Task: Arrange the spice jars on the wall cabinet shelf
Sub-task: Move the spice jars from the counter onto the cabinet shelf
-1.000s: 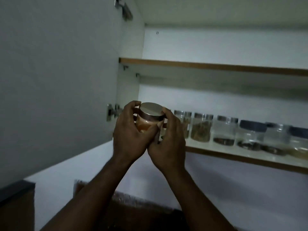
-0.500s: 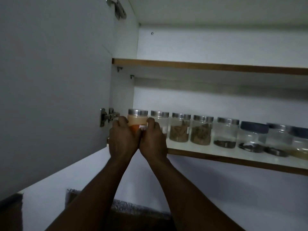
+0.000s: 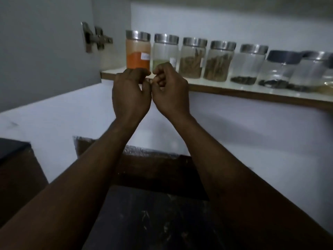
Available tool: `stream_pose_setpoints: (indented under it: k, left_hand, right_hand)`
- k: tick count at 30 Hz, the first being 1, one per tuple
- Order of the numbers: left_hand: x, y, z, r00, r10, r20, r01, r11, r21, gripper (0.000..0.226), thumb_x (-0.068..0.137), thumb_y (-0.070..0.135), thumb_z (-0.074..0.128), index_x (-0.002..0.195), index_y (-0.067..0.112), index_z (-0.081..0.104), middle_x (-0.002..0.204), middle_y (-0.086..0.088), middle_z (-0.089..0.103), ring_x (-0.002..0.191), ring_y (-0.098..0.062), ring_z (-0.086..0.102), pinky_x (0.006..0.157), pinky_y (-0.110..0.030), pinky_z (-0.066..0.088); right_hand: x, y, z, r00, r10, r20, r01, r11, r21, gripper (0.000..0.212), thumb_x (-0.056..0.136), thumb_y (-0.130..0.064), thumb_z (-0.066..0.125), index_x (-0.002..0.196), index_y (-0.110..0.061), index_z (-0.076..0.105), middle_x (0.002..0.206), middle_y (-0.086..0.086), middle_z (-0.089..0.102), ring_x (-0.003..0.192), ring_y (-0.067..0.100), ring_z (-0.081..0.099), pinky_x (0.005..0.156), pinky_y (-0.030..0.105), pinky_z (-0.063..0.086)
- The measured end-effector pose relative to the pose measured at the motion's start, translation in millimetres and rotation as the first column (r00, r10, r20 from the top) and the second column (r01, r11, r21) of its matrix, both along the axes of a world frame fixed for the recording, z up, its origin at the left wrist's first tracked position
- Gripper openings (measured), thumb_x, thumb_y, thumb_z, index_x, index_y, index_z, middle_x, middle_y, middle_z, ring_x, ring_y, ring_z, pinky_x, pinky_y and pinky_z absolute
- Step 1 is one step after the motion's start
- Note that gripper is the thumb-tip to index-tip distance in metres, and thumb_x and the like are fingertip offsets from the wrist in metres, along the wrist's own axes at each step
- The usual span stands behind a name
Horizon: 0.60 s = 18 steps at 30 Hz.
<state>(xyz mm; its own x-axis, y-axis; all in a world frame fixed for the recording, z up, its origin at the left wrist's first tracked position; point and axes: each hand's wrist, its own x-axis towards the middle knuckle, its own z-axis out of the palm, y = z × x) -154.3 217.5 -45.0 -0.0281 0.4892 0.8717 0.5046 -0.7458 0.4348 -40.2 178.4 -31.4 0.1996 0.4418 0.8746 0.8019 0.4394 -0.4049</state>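
Mid-frame, the left hand (image 3: 130,94) and right hand (image 3: 170,91) hovered side by side at the shelf (image 3: 234,92) edge, fingers curled, holding nothing, below the orange spice jar (image 3: 138,51).

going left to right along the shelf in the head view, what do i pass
door hinge, orange powder jar, pale green jar, first brown stick jar, second brown stick jar, steel-lidded jar of dark bits, dark-lidded jar, blurred jar

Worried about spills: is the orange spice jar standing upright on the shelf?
Upright: the orange spice jar stands on the shelf, steel lid on top.
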Motion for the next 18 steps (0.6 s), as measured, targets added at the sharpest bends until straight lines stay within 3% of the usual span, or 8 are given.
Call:
stream_pose_setpoints:
  k: [7,14,18]
  left_hand:
    - [46,-45,-41,0.982,-0.136,-0.132,0.139,0.99,0.018,0.026,0.095,0.025,0.058,0.118,0.025,0.07,0.115,0.009,0.071,0.109,-0.019,0.06,0.085,-0.031,0.047]
    - [153,-88,-3,0.901,-0.391,-0.188,0.39,0.92,-0.048,0.022,0.094,0.029,0.061,0.114,0.026,0.07,0.11,0.011,0.071,0.1,-0.012,0.066,0.083,-0.036,0.054]
    - [213,-111,22,0.865,-0.395,-0.31,0.412,0.911,-0.012,0.023,0.095,0.032,0.062,0.115,0.024,0.071,0.112,0.004,0.071,0.103,-0.017,0.063,0.082,-0.03,0.048]
  right_hand:
    - [53,-55,-56,0.98,-0.195,0.025,0.196,0.981,-0.013,0.014,0.091,-0.027,0.07,0.104,-0.022,0.066,0.085,-0.014,0.069,0.077,0.0,0.066,0.071,0.027,0.056]
    - [148,-126,-27,0.926,-0.371,0.073,0.375,0.925,-0.055,0.013,0.091,-0.025,0.064,0.104,-0.024,0.063,0.087,-0.013,0.068,0.079,0.006,0.066,0.069,0.036,0.056]
    - [203,-162,-13,0.893,-0.43,0.13,0.444,0.89,-0.106,0.015,0.09,-0.016,0.061,0.104,-0.02,0.06,0.09,-0.006,0.068,0.08,0.015,0.066,0.067,0.042,0.055]
